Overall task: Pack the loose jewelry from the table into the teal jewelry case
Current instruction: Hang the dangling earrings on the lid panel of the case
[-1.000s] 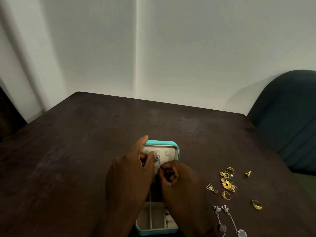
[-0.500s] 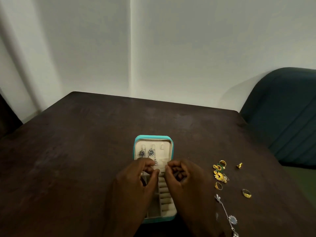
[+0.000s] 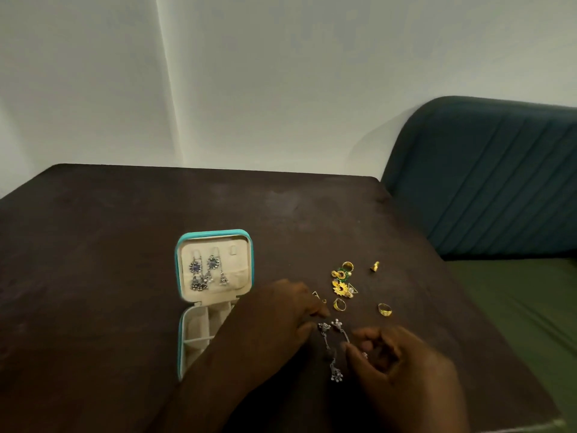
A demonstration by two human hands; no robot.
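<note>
Both hands low and close together, fingers curled

The left hand (image 3: 274, 320) reaches in from the lower left, forearm slanting across, back of the hand up and fingertips pointing right. The right hand (image 3: 396, 367) lies just to its right and nearer the person, fingers bent inward toward the palm with thumb and forefinger drawn close. Both are motion-blurred; whether either pinches anything is unclear.

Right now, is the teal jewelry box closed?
No, the teal jewelry case lies open, with silver earrings hanging inside its lid.
</note>
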